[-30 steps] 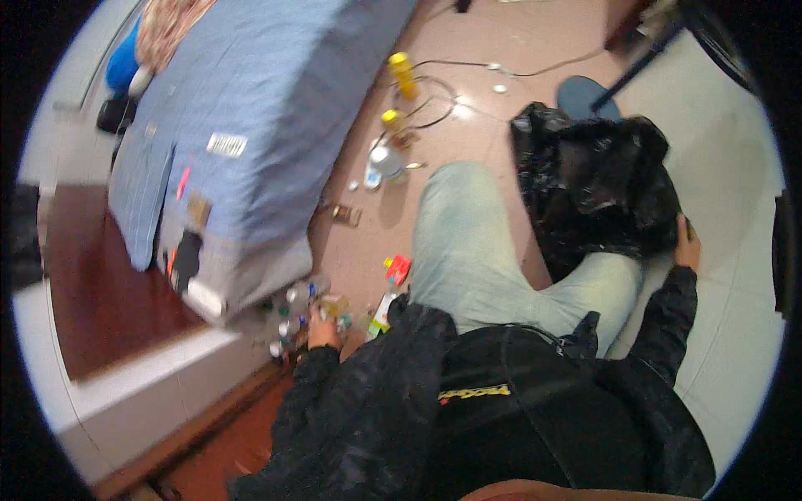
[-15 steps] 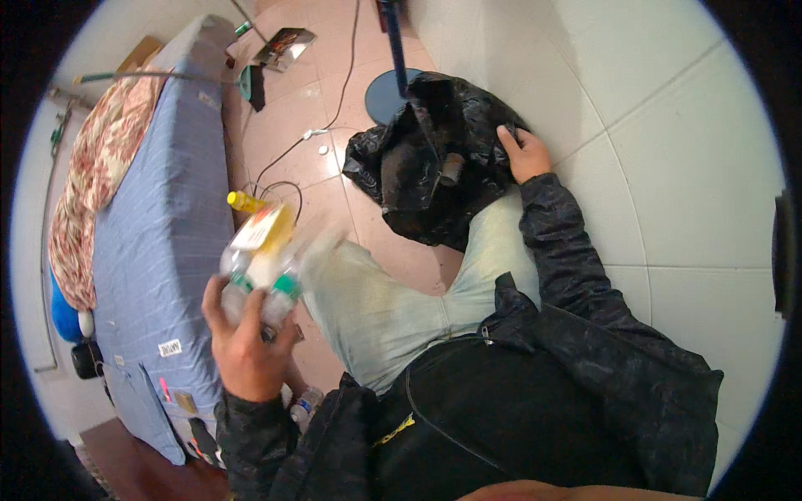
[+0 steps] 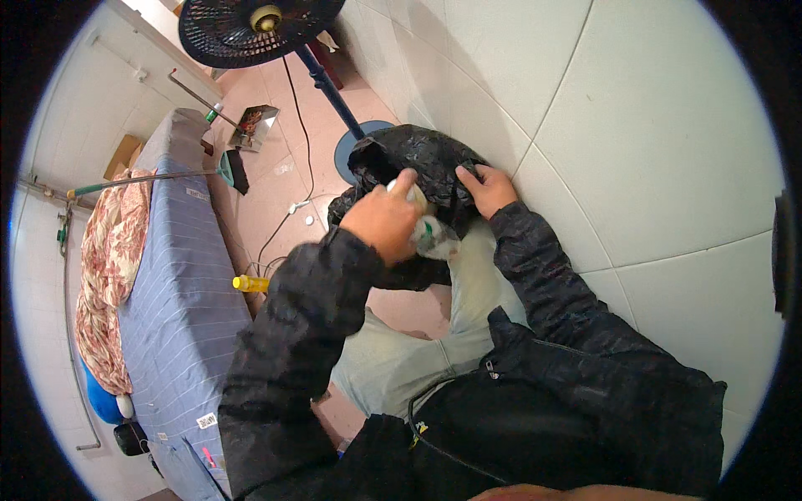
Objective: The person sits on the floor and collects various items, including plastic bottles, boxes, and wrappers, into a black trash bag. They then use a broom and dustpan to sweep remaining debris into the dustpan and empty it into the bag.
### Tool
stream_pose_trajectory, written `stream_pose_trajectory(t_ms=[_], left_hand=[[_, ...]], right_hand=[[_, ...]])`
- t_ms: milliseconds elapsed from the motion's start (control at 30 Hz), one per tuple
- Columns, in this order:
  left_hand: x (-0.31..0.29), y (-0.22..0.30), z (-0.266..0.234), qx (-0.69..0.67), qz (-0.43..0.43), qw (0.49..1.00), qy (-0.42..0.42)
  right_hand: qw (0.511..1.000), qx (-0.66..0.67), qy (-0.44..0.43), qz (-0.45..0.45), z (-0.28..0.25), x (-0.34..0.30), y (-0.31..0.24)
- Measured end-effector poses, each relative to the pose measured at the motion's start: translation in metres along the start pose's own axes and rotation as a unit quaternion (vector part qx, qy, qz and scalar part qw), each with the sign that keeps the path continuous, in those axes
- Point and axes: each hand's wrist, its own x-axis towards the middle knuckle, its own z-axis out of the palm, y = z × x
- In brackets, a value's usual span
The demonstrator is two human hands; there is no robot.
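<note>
A black plastic bag [image 3: 430, 154] lies between my knees with its mouth toward me. My right hand [image 3: 488, 190] is closed on the bag's rim, thumb along the edge. Over the bag's mouth, my left hand [image 3: 386, 219] grips clear plastic bottles. One clear bottle [image 3: 434, 240] with a green cap shows beneath the fingers. A whitish rounded piece [image 3: 408, 194] shows by the fingertips, partly covered by the hand. The inside of the bag is mostly hidden by my left hand and forearm.
A standing fan [image 3: 266, 21] has its round base behind the bag. To the left is a bed [image 3: 180, 275] with a blue striped sheet. A yellow-capped bottle [image 3: 251, 284] is beside it. A cable [image 3: 307, 150] crosses the tiles near a broom [image 3: 234, 171] and dustpan [image 3: 255, 125].
My left hand has carried the clear bottles from beside the bed rightward to the bag's mouth. My right hand keeps its hold on the rim. The view has tilted up, showing the fan's head.
</note>
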Motion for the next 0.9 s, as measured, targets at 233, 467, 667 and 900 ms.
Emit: stream_pose_trajectory(t_ms=[233,467,667,900], left_hand=[[0.087,-0.050,0.066,0.085,-0.131,0.984,-0.087],[0.092,-0.044,0.161,-0.154,-0.151,0.967,0.139],[-0.007,-0.017,0.219,-0.238,-0.174,0.939,0.179],[-0.162,-0.024,0.224,-0.362,-0.403,0.789,0.291]], right_hand=[[0.995,0.079,0.048,0.029,0.004,0.010,-0.012],[0.990,0.125,0.070,-0.015,0.008,0.001,-0.011],[0.992,0.093,0.083,-0.024,0.012,-0.004,0.006],[0.997,0.029,0.072,-0.017,0.028,-0.003,0.027]])
